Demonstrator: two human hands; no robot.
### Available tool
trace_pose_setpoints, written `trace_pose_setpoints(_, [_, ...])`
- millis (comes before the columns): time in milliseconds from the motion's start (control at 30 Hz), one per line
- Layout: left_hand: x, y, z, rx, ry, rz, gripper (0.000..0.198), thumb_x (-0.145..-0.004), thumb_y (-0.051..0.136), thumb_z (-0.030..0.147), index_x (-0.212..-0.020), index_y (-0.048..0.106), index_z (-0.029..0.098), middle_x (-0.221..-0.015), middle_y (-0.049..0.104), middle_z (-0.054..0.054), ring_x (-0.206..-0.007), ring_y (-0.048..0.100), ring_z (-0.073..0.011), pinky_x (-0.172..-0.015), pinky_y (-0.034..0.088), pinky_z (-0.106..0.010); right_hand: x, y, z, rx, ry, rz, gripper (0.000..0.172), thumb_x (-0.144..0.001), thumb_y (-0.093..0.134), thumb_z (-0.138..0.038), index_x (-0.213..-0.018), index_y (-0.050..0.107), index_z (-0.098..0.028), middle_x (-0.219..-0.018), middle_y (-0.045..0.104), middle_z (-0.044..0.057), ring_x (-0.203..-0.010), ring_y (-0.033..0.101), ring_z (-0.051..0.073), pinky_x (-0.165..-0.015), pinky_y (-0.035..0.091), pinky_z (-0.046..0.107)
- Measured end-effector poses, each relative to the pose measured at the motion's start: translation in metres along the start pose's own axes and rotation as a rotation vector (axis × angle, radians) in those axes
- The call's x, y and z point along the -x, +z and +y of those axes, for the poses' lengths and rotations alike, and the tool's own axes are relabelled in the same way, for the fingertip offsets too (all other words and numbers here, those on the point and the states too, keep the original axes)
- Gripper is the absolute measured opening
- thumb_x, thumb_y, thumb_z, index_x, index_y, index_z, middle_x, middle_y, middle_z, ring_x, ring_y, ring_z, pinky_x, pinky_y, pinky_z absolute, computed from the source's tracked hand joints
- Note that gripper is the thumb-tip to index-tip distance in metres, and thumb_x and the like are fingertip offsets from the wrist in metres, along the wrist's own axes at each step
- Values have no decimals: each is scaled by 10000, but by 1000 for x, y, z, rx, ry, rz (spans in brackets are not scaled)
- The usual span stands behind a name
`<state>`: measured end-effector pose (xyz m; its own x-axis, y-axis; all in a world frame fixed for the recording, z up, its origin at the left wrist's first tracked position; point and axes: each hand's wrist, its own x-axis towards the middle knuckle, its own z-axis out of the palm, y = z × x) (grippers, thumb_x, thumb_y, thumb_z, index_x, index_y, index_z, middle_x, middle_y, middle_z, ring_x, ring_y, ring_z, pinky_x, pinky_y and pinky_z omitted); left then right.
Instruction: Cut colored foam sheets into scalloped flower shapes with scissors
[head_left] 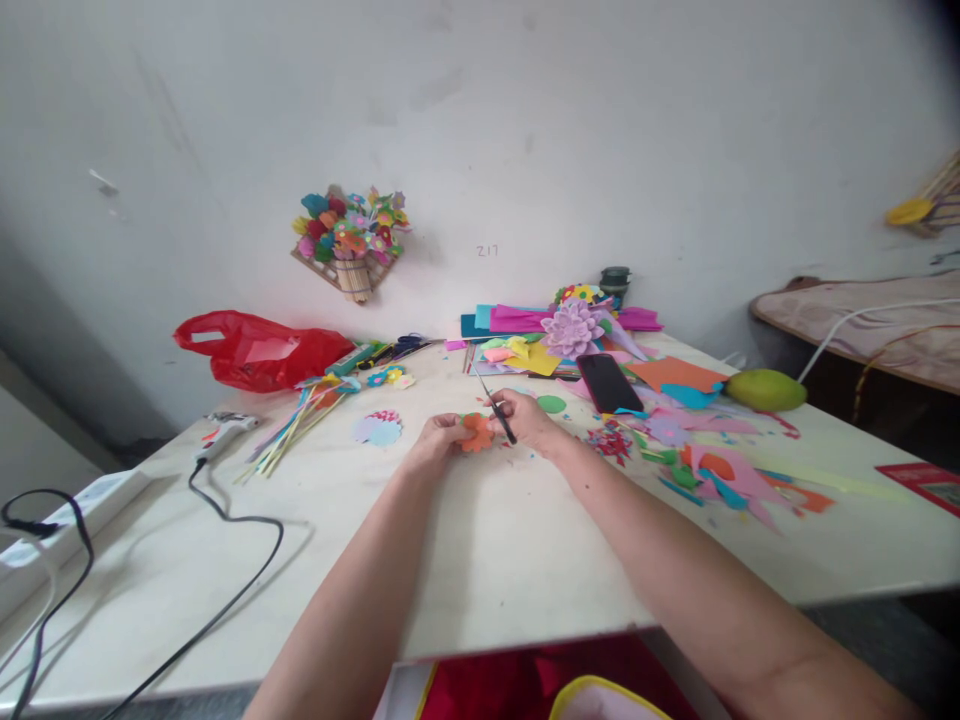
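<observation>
Near the middle of the table, my left hand (437,440) pinches an orange flower cut-out (477,433) by its left side. My right hand (523,420) is closed around a pair of scissors (502,420), whose blades point up and away to the left. The scissors are close beside the flower's right edge; whether they touch it I cannot tell. A bit of green shows behind the flower. Just beyond my right hand lies a green paper disc (551,404). Left of my left hand rest pale blue and lilac cut-outs (379,430) with small red pieces on top.
A glue gun (225,437) with a trailing cord and a power strip (67,520) occupy the left. Farther back are thin sticks (296,435) and a red plastic bag (262,352). Right lie a phone (609,383), coloured scraps (720,470) and a green fruit (766,390).
</observation>
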<state>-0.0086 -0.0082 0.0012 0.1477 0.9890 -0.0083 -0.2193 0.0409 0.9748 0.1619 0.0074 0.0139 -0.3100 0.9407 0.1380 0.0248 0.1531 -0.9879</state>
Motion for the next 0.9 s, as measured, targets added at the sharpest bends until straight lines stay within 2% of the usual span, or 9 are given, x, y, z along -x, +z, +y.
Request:
trace_pose_setpoints(133, [0,0,0,3,-4,-2,193,-471,741,140,-515,553,147,-497,589,-11,-443,526,-123,-485,366,-257,-1,0,0,-13,-1,34,348,-555,667,-135,-879,551,-187,-587,555,-50,-518,524,115,-468,392,217])
trace_pose_setpoints(500, [-2,-3,-2,-26,59,28,167,-521,767,212,-539,629,121,-510,604,-44,-460,522,-137,-507,375,-282,-2,4,3,-15,28,81,313,-551,671,-138,-833,547,-195,-546,537,-61,-485,501,111,-457,391,222])
trace_pose_setpoints(700, [-3,-5,-2,-99,62,66,211,-522,812,267,-520,641,144,-548,649,-55,-506,577,-163,-577,448,-304,-2,4,1,-19,22,107,330,-544,689,-149,-840,550,-193,-546,554,-57,-470,501,104,-439,395,219])
trace_pose_setpoints(900, [-2,-3,-1,-160,61,56,282,-513,836,373,-588,689,144,-625,692,-79,-553,605,-176,-599,481,-308,1,6,-7,-42,30,144,302,-552,673,-124,-817,539,-181,-504,535,-73,-435,467,85,-441,381,214])
